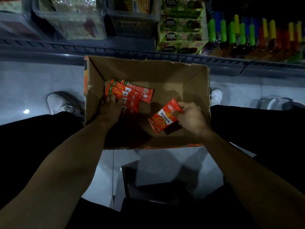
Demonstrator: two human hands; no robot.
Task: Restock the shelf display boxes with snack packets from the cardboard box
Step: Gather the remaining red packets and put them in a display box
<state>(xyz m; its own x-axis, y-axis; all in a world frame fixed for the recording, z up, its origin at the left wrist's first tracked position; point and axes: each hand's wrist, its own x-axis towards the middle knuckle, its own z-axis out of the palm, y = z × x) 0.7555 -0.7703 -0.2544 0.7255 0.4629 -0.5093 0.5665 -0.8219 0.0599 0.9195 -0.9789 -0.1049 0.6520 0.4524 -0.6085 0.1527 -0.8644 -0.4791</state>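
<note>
Brown cardboard box [165,76] sits open on the pale floor in the middle of the frame, between the person's knees. Inside it, toward the left, lies a fanned pile of red snack packets [132,94]. The left hand [110,107] reaches into the box and lies on the near end of this pile, fingers curled over the packets and gripping them. To the right, the right hand [189,115] pinches a single red packet [164,118] by its upper corner, so that the packet hangs tilted just above the box bottom, apart from the pile.

Across the top of the frame runs a shelf edge [115,50]. On it, at upper right of centre, stand stacked green display boxes [181,28], and further right a row of bottles with green, yellow and blue tops [247,30]. At upper left are clear plastic bins [72,22], blurred. White shoes [57,103] show on either side of the box.
</note>
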